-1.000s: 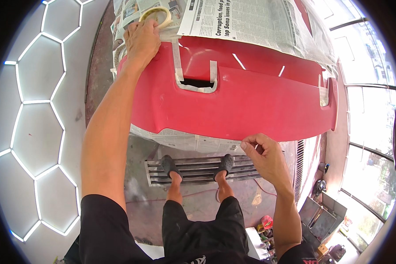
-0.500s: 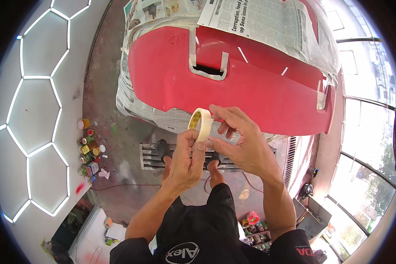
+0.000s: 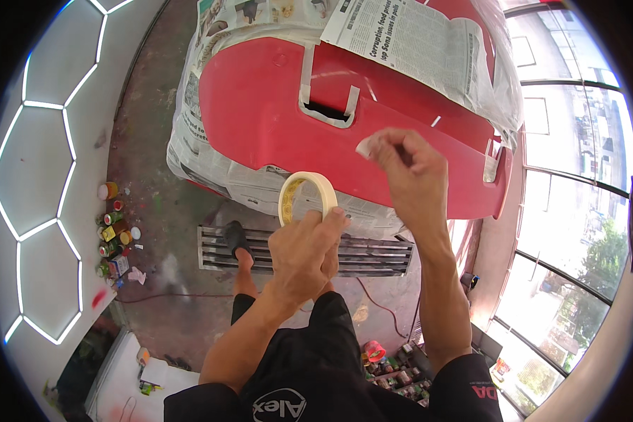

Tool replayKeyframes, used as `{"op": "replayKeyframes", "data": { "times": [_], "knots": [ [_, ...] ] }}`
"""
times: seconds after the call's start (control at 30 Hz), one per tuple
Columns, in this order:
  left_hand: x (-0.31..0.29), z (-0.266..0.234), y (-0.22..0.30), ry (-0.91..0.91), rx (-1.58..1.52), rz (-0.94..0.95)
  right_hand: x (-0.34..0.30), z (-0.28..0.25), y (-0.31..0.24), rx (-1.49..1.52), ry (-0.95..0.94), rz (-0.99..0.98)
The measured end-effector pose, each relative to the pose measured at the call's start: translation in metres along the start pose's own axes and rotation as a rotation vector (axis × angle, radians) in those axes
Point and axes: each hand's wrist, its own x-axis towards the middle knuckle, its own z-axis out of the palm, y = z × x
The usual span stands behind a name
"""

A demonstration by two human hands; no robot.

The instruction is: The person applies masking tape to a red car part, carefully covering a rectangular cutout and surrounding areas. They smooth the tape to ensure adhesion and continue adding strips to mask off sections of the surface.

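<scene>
My left hand (image 3: 306, 254) grips a roll of cream masking tape (image 3: 325, 191) by its lower edge, with the ring tilted upward. Up and to the right of it, my right hand (image 3: 416, 176) pinches a short torn piece of tape (image 3: 363, 147) between thumb and fingertips, apart from the roll. Both are in front of a glossy red vehicle body panel (image 3: 253, 105). Tape strips (image 3: 307, 74) border a dark slot in the panel, and another taped patch (image 3: 491, 166) lies near its right end. Newspaper sheets (image 3: 408, 46) cover the surface behind it.
A slatted metal grate (image 3: 295, 264) lies below, by my feet. Several paint cans and jars (image 3: 112, 232) line the wall at left; more small containers (image 3: 404, 376) stand at lower right. A hose (image 3: 383, 302) crosses the floor. Tall windows (image 3: 570, 211) run along the right.
My right hand has moved up and right, away from the roll, with a torn tape piece in its fingers. My left hand has turned the roll slightly. One foot has shifted and the view has moved.
</scene>
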Motion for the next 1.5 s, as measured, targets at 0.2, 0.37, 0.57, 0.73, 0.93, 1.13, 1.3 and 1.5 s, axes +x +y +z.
{"op": "replayKeyframes", "data": {
  "times": [0.2, 0.37, 0.57, 0.73, 0.93, 1.13, 1.3, 1.5],
  "knots": [
    [-0.023, 0.005, -0.007, -0.019, 0.073, -0.243, 0.107, -0.004, 0.037, -0.591, -0.118, -0.311],
    [0.007, 0.005, -0.031, -0.230, 0.318, -0.379, 0.148, 0.007, 0.051, -0.607, -0.316, -0.226],
    [0.048, 0.024, -0.079, -0.174, 0.488, -0.196, 0.144, 0.021, 0.038, -0.746, -0.319, -0.156],
    [0.075, 0.040, -0.090, -0.258, 0.554, -0.109, 0.149, 0.017, 0.052, -0.721, -0.334, -0.143],
    [0.086, 0.054, -0.103, -0.281, 0.589, 0.021, 0.144, 0.017, 0.052, -0.755, -0.314, -0.223],
    [0.096, 0.063, -0.110, -0.313, 0.578, 0.070, 0.145, 0.019, 0.064, -0.768, -0.256, -0.285],
    [0.098, 0.071, -0.117, -0.347, 0.608, 0.118, 0.145, 0.018, 0.065, -0.782, -0.249, -0.317],
    [0.103, 0.073, -0.122, -0.420, 0.603, 0.126, 0.146, 0.018, 0.069, -0.795, -0.237, -0.365]
  ]
}}
